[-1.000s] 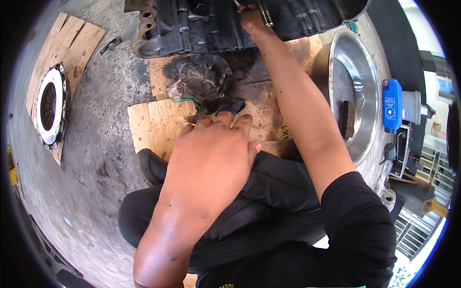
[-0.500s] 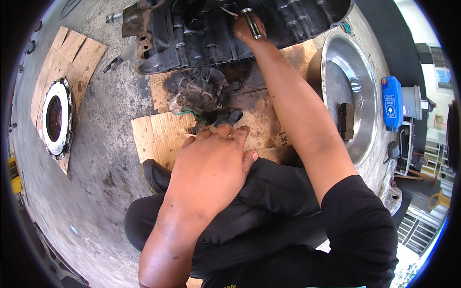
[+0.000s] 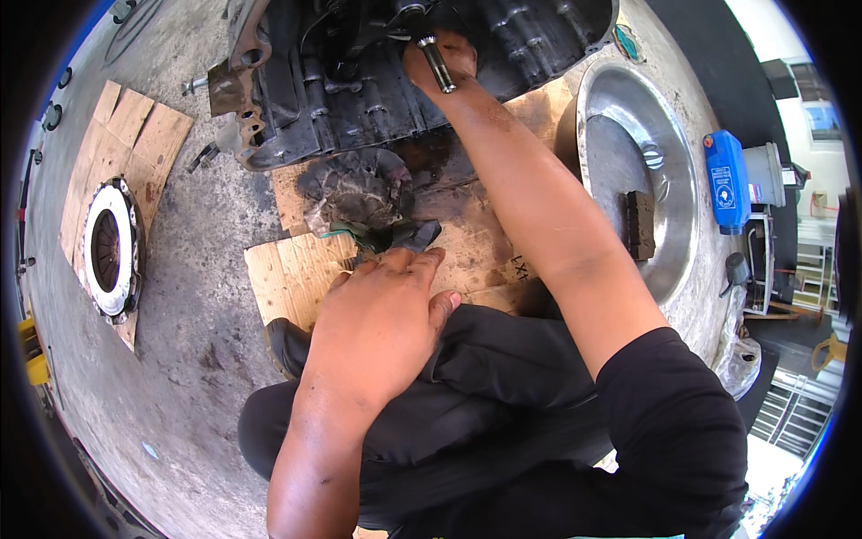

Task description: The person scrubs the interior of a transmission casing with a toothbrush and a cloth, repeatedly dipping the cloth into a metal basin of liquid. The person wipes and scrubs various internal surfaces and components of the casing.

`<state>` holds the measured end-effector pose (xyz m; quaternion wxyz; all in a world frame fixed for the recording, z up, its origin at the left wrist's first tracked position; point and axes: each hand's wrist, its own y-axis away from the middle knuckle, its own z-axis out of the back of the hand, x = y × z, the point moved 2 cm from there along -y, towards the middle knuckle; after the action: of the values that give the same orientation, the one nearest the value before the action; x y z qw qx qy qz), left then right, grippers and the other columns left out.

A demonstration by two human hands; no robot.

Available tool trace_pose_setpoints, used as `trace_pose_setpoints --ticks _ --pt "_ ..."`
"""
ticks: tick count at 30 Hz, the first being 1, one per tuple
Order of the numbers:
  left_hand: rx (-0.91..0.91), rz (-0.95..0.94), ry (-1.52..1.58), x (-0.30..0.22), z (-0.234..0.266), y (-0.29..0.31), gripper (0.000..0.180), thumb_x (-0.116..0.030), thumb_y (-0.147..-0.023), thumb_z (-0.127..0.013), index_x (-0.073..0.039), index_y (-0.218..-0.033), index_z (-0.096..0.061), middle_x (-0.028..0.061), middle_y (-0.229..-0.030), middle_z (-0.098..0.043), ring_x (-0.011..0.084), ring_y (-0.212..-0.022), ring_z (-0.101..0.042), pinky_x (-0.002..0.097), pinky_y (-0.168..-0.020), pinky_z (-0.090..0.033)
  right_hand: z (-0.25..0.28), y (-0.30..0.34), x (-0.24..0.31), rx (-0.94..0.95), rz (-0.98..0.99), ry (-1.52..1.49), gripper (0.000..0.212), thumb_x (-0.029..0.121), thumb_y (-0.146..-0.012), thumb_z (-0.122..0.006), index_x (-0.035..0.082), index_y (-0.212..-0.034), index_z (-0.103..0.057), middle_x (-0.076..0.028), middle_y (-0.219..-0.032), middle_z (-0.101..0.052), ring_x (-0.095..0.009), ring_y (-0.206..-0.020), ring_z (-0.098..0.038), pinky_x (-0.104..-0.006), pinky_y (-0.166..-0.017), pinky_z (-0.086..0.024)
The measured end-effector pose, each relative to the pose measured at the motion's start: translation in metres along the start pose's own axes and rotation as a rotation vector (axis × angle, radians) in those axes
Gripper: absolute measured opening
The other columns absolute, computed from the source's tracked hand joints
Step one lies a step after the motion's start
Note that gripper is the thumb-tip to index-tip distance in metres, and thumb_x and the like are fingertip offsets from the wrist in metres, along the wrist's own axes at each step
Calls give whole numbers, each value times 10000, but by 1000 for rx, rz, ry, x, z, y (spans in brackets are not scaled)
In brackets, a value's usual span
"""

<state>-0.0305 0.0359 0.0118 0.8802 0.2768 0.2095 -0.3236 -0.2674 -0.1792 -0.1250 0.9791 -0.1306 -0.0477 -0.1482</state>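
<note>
My right hand reaches far forward and grips a dark metal socket tool set against a large black, greasy engine housing lying on the floor. My left hand rests low in front of my knee, fingers curled over the edge of a cardboard sheet, touching a small dark tool with a green part. A dirty grey rag lies just beyond that hand. My black trousers fill the lower middle.
A round clutch plate sits on cardboard at the left. A big shiny metal basin at the right holds a dark block and a bolt. A blue bottle stands beyond it. The concrete floor is oil-stained.
The view has shifted so the engine housing sits lower and larger in the picture. My right hand stays on the socket tool; my left hand stays by the cardboard edge.
</note>
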Motion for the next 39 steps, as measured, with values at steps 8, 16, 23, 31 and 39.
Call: trace_pose_setpoints --ticks 8,16,23,31,39 --pt "21 38 19 11 -3 -3 433 -350 -992 -559 -70 -1320 -596 148 -1190 -650 344 -1099 -623 434 -958 -488 -45 -6 -33 562 -323 -715 269 226 -903 -613 14 -1042 -702 -200 -969 -733 -328 -837 -740 -435 -654 -584" --pt "17 0 -7 7 -7 -3 435 -348 -989 -561 -73 -1325 -591 151 -1196 -648 346 -1097 -625 439 -956 -491 -12 -3 -13 -145 41 -237 304 373 -869 -642 136 -1056 -684 -180 -951 -725 -384 -1010 -701 -420 -896 -552" --pt "35 37 8 12 -7 -9 437 -351 -986 -564 -70 -1318 -599 169 -1177 -652 360 -1083 -628 449 -951 -493 -46 -17 -25 423 2 -59 318 257 -952 -520 13 -1050 -697 -209 -951 -727 -341 -895 -733 -433 -725 -590" --pt "41 30 21 10 -11 -10 444 -360 -989 -554 -64 -1317 -600 175 -1191 -652 362 -1106 -622 453 -959 -489 -15 13 -15 -207 36 36 195 274 -865 -620 96 -926 -675 -148 -884 -703 -281 -877 -713 -440 -680 -558" --pt "49 50 11 11 -9 -12 443 -354 -988 -558 -66 -1322 -596 169 -1189 -652 361 -1110 -619 450 -961 -487 -61 -12 -38 556 -512 -909 228 292 -891 -619 85 -984 -651 -151 -874 -720 -326 -834 -724 -444 -715 -564"
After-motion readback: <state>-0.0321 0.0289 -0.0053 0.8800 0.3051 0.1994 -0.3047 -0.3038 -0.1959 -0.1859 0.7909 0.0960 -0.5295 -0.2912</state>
